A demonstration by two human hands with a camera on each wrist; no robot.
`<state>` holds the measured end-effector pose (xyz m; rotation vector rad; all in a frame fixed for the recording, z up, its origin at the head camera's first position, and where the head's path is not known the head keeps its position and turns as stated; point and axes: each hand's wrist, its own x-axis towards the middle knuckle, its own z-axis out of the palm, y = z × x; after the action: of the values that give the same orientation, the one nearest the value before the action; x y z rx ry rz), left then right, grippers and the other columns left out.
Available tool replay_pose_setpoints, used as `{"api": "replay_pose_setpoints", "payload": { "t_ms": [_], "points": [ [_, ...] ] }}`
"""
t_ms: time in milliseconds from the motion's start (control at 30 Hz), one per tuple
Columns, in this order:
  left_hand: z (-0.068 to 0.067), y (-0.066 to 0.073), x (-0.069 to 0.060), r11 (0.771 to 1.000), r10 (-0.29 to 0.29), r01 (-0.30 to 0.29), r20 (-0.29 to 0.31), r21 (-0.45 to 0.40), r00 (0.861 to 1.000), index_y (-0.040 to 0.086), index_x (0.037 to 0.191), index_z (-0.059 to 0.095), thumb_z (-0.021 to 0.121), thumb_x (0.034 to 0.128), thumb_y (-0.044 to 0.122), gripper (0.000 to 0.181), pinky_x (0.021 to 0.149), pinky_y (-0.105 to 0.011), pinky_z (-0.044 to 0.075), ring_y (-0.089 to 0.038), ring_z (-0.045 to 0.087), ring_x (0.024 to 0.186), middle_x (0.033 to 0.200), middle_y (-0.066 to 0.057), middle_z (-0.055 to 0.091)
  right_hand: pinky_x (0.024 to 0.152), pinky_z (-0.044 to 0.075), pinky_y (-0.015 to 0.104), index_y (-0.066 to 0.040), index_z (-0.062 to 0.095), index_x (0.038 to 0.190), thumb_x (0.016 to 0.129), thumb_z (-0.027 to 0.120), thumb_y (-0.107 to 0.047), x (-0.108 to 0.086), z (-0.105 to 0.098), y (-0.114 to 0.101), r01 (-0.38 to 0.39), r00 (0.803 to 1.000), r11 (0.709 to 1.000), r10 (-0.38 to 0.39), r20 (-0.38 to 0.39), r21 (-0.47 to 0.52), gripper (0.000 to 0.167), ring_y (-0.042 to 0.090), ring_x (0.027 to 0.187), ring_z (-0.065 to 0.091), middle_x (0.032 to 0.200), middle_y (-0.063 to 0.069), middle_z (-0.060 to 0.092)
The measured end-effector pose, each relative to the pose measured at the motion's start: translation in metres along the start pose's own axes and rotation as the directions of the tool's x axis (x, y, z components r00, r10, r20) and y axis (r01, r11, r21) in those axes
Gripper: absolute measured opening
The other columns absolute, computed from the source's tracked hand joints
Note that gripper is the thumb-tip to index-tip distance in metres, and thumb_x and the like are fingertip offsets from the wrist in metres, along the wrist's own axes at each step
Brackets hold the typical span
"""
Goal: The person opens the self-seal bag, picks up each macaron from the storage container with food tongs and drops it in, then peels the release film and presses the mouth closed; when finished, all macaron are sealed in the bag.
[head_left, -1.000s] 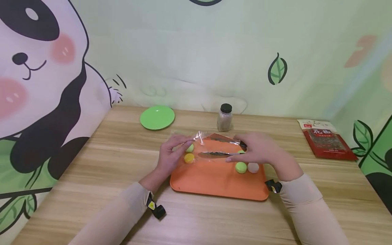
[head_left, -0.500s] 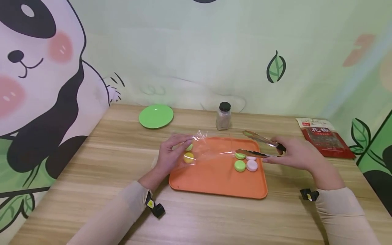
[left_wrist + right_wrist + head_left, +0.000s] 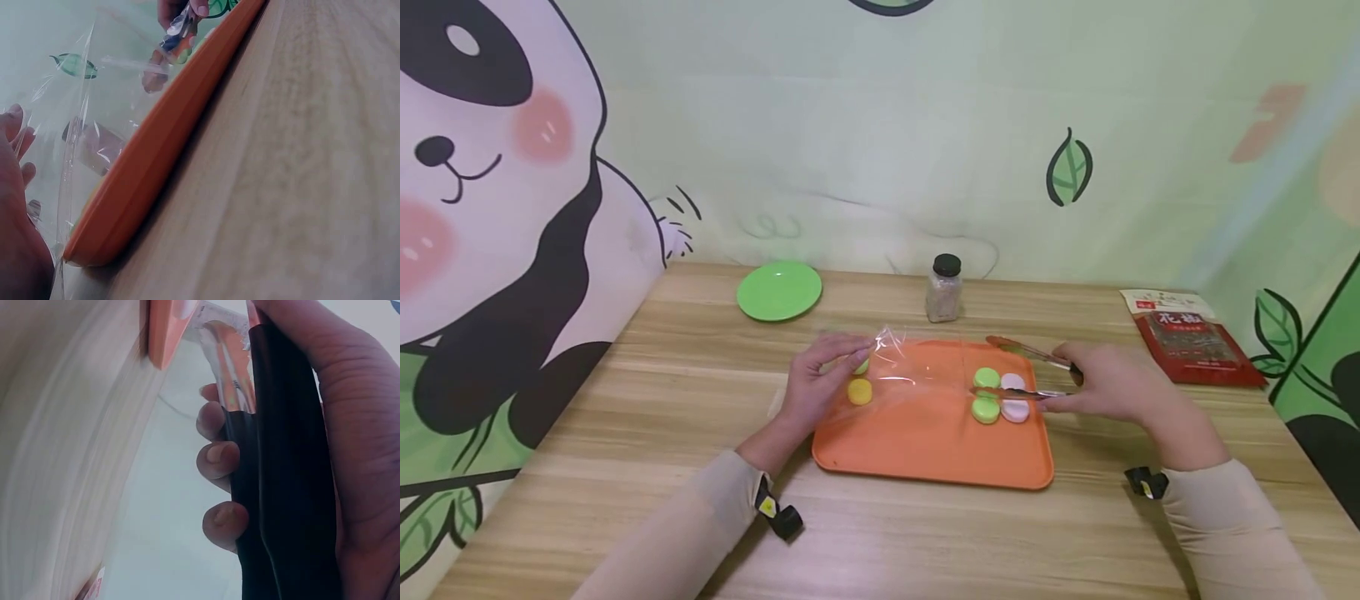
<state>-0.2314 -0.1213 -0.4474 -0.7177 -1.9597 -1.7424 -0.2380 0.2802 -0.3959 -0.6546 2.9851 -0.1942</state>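
My left hand (image 3: 823,375) pinches the edge of a clear plastic bag (image 3: 910,371) spread over the left and middle of an orange tray (image 3: 925,446). Beneath that hand's fingers lie a yellow macaron (image 3: 860,392) and a partly hidden green macaron (image 3: 862,365). My right hand (image 3: 1108,383) holds metal tongs (image 3: 1030,394), their arms spread apart. One tip is above two green macarons (image 3: 986,410) and two pink macarons (image 3: 1016,410) at the tray's right side; whether it touches them is unclear. In the right wrist view, fingers wrap the tongs' black handles (image 3: 290,456).
Behind the tray stand a green plate (image 3: 779,291) at left and a black-capped jar (image 3: 943,288) in the middle. A red packet (image 3: 1197,340) lies at the back right. A patterned wall (image 3: 820,150) borders the wooden table (image 3: 880,533) at the back.
My right hand has drawn the tongs rightward from the bag area over mid-tray, then shifted slightly left, bringing one tip over the right-hand macarons. My left hand stays on the bag.
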Motion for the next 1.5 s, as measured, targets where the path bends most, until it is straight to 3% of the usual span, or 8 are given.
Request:
{"api": "replay_pose_setpoints", "payload": {
  "t_ms": [200, 533, 800, 1067, 1233, 1400, 1500],
  "points": [
    [-0.001, 0.0, -0.001, 1.0, -0.004, 0.004, 0.004, 0.011, 1.0, -0.008, 0.106, 0.073, 0.069, 0.0899, -0.007, 0.017, 0.098, -0.031, 0.046, -0.032, 0.065, 0.109, 0.109, -0.021, 0.073, 0.052, 0.038, 0.03, -0.012, 0.064, 0.124, 0.076, 0.07, -0.074, -0.002, -0.003, -0.004, 0.014, 1.0, 0.999, -0.013, 0.012, -0.045, 0.079, 0.012, 0.065, 0.05, 0.07, -0.009, 0.054],
    [-0.001, 0.002, -0.001, 1.0, -0.008, 0.008, 0.001, 0.017, 1.0, -0.008, 0.105, 0.073, 0.07, 0.0895, -0.007, 0.016, 0.096, -0.032, 0.049, -0.032, 0.064, 0.108, 0.107, -0.021, 0.073, 0.048, 0.035, 0.032, -0.013, 0.064, 0.117, 0.077, 0.075, -0.067, -0.002, -0.001, -0.005, 0.018, 1.0, 0.998, -0.018, 0.01, -0.065, 0.068, 0.012, 0.06, 0.048, 0.066, -0.007, 0.051],
    [0.001, 0.002, 0.0, 1.0, -0.004, 0.005, -0.01, 0.007, 1.0, -0.008, 0.104, 0.074, 0.07, 0.0888, -0.008, 0.016, 0.099, -0.034, 0.049, -0.03, 0.065, 0.109, 0.108, -0.021, 0.073, 0.048, 0.036, 0.031, -0.014, 0.063, 0.107, 0.077, 0.073, -0.07, -0.005, -0.003, -0.003, -0.041, 0.999, 0.997, 0.042, 0.021, -0.061, 0.065, 0.013, 0.06, 0.049, 0.068, -0.007, 0.055],
    [0.001, 0.002, 0.001, 1.0, -0.016, 0.016, -0.006, -0.002, 1.0, -0.008, 0.104, 0.073, 0.069, 0.0896, -0.007, 0.015, 0.097, -0.033, 0.049, -0.031, 0.065, 0.108, 0.108, -0.021, 0.073, 0.044, 0.039, 0.033, -0.006, 0.06, 0.127, 0.078, 0.069, -0.073, -0.002, -0.002, -0.002, -0.138, 0.99, 0.983, 0.14, 0.007, -0.12, 0.084, 0.015, 0.061, 0.053, 0.072, -0.002, 0.06],
    [-0.001, 0.002, 0.0, 1.0, -0.021, 0.021, -0.005, -0.002, 1.0, -0.008, 0.105, 0.074, 0.07, 0.0898, -0.007, 0.015, 0.096, -0.032, 0.05, -0.027, 0.065, 0.107, 0.108, -0.021, 0.073, 0.048, 0.042, 0.033, -0.008, 0.064, 0.123, 0.078, 0.073, -0.07, 0.003, 0.005, -0.005, -0.075, 0.997, 0.992, 0.074, -0.015, -0.1, 0.077, 0.015, 0.064, 0.057, 0.076, -0.002, 0.064],
    [-0.002, 0.002, -0.002, 1.0, -0.023, 0.023, -0.006, -0.006, 1.0, -0.008, 0.104, 0.073, 0.069, 0.0897, -0.008, 0.015, 0.095, -0.033, 0.049, -0.027, 0.064, 0.107, 0.108, -0.022, 0.073, 0.053, 0.048, 0.039, -0.011, 0.067, 0.116, 0.081, 0.073, -0.064, 0.005, 0.01, -0.01, -0.023, 1.0, 0.996, 0.022, -0.02, -0.085, 0.064, 0.019, 0.073, 0.065, 0.091, 0.005, 0.073],
    [-0.002, 0.002, -0.002, 1.0, -0.024, 0.024, -0.006, -0.005, 1.0, -0.008, 0.104, 0.073, 0.069, 0.0896, -0.008, 0.015, 0.096, -0.033, 0.049, -0.027, 0.064, 0.107, 0.108, -0.022, 0.073, 0.049, 0.045, 0.038, -0.013, 0.067, 0.11, 0.084, 0.073, -0.06, 0.004, 0.011, -0.01, -0.015, 0.999, 0.995, 0.011, -0.034, -0.1, 0.055, 0.018, 0.068, 0.063, 0.084, 0.003, 0.071]
  ]
}}
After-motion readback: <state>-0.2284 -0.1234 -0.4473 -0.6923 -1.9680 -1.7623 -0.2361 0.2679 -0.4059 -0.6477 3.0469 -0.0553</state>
